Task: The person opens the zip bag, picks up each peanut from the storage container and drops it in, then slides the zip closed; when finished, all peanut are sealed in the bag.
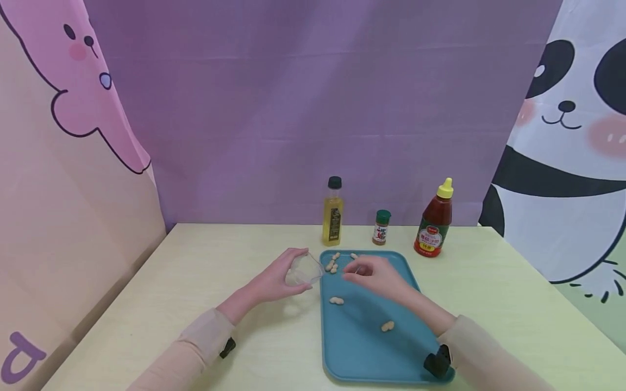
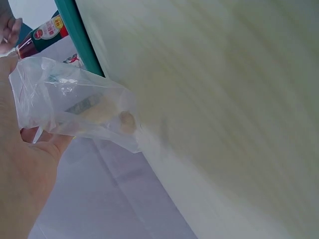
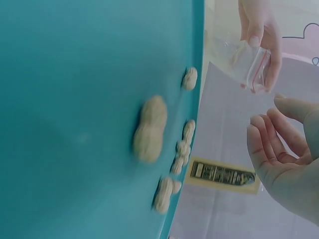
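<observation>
My left hand point(image 1: 280, 276) grips a clear zip bag point(image 1: 305, 269) between thumb and fingers, just off the left edge of the tray. A red seal line runs along the bag's mouth in the right wrist view, and a small brown lump point(image 2: 127, 122) shows low in it in the left wrist view. My right hand point(image 1: 375, 276) hovers over the back of the blue tray point(image 1: 362, 358), thumb apart from loosely bent fingers, with nothing between them. Several peanuts in shells lie on the tray: a pair-lobed peanut point(image 1: 336, 300), another peanut point(image 1: 387, 326), and more along the back edge.
Behind the tray stand an oil bottle point(image 1: 333, 214) with a black cap, a small green-capped jar point(image 1: 381, 227) and a red sauce bottle point(image 1: 434, 220) with a yellow nozzle. The pale wooden table point(image 1: 220, 250) ends at a purple backdrop point(image 1: 293, 108).
</observation>
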The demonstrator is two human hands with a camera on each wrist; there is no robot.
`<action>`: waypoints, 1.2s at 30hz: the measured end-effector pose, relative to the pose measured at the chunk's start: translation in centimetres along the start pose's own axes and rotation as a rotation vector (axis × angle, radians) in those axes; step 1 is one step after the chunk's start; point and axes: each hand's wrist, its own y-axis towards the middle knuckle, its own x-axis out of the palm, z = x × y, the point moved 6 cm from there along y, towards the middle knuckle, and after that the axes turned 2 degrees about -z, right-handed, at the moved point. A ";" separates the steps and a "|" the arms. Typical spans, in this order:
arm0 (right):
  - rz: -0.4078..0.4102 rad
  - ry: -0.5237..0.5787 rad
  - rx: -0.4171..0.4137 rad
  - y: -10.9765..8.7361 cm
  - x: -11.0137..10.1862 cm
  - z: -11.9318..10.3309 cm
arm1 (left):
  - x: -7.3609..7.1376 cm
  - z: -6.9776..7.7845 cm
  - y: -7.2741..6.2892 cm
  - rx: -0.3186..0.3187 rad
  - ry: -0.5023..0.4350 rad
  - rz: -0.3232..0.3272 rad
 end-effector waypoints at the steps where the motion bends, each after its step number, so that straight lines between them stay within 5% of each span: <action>1: -0.003 0.004 0.005 -0.3 -0.3 0.2 | 0.0 0.0 0.0 -0.003 0.003 0.001; 8: -0.045 0.013 0.014 -2.5 -1.8 1.8 | 0.1 -0.1 0.2 -0.008 0.004 -0.007; 17: -0.204 0.071 0.047 -5.1 -1.6 4.0 | 0.2 0.1 0.1 0.003 0.013 -0.007; 25: -0.332 0.057 0.032 -6.1 -0.9 5.0 | 0.1 0.0 0.1 -0.023 -0.003 -0.022; 36: -0.408 0.036 0.056 -6.8 -0.6 5.5 | 0.1 0.0 0.0 -0.018 0.001 -0.014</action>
